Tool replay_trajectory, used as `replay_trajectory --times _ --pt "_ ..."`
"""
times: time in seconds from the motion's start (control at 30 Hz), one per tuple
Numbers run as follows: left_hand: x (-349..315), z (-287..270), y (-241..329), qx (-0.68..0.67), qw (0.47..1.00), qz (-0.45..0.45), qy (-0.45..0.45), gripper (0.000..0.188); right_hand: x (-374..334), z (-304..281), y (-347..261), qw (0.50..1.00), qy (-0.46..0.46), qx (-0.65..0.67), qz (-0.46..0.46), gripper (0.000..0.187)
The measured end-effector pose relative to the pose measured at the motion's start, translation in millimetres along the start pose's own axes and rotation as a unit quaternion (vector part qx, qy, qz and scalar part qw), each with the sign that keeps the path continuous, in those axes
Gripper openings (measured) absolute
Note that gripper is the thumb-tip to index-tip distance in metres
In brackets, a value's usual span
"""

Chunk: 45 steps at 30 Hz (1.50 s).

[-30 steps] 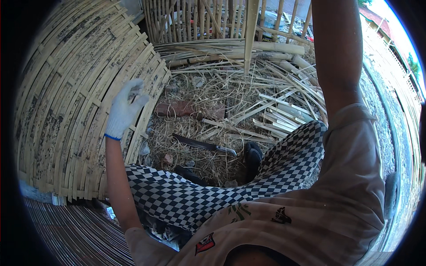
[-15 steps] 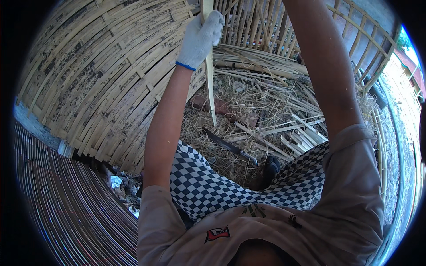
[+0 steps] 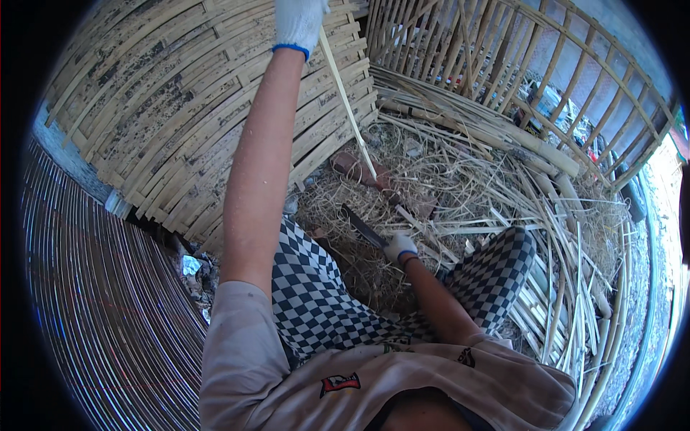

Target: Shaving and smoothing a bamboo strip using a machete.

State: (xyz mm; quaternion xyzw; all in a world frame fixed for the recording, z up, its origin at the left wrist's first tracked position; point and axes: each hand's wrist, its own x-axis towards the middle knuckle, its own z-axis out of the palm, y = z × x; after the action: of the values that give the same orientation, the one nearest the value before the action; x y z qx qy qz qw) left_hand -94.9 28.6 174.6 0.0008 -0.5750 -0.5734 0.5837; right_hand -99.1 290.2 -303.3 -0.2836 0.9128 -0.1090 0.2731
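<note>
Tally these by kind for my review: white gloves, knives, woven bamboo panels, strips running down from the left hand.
White gloves, on the left hand and right hand: 2
Knife: 1
Woven bamboo panel: 1
Pale strip from the left hand: 1
Total: 5

Daylight, right-side glare (near-white), bent edges

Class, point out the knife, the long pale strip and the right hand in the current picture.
Knife (image 3: 364, 228), head view: its dark blade.
Long pale strip (image 3: 346, 99), head view: midway along it.
Right hand (image 3: 399, 248), head view: its white glove.
</note>
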Motion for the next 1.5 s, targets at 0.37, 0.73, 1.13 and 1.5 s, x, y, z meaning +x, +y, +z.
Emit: replay_trajectory --times 0.37,0.73,1.13,1.5 --pt "-21.7 -24.6 -55.5 -0.082 0.996 0.030 -0.002 0.042 20.7 51.0 22.5 0.998 0.011 -0.050 0.021 0.041" --pt "-10.6 -25.4 -47.9 0.115 0.990 0.040 -0.073 0.032 7.8 1.8 -1.5 0.990 -0.091 -0.017 -0.110 0.049" --pt "-9.5 -26.7 -14.7 0.081 0.993 0.074 -0.037 0.025 -47.5 -145.8 -13.2 0.971 0.051 0.060 -0.224 0.033" --pt "-10.2 -50.5 11.7 0.032 0.997 0.072 -0.006 0.017 -114.4 -248.7 -0.1 0.833 0.123 0.473 -0.261 0.021"
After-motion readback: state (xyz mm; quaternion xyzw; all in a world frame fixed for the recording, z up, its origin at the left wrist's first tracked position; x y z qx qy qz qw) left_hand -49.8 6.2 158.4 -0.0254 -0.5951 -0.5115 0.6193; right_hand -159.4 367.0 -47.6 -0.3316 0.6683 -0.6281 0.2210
